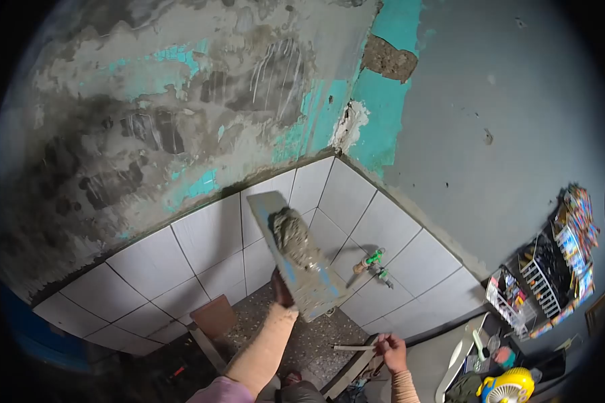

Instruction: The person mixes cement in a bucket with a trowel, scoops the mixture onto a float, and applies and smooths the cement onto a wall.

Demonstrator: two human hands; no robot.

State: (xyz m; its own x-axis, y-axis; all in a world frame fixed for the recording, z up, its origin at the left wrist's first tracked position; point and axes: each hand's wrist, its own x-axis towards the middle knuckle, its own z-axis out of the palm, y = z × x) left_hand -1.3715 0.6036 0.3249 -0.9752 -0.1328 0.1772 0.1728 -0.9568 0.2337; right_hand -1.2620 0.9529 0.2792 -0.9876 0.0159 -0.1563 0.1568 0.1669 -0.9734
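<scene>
My left hand (281, 290) is under a flat rectangular board (316, 295), holding it up at a tilt in front of the tiled wall. A heap of wet grey mortar (294, 238) lies on the board. Most of the left fingers are hidden behind the board. Lower right, my right hand (390, 350) pinches the end of a thin, pale, stick-like tool (353, 347), which points left over the speckled floor.
White tiles (208, 242) cover the lower walls, below rough patched plaster (235, 121). A green-handled tap (373, 258) juts from the right wall. A wire rack (541, 289) and yellow fan (507, 387) stand right. A reddish-brown tile (213, 316) leans lower left.
</scene>
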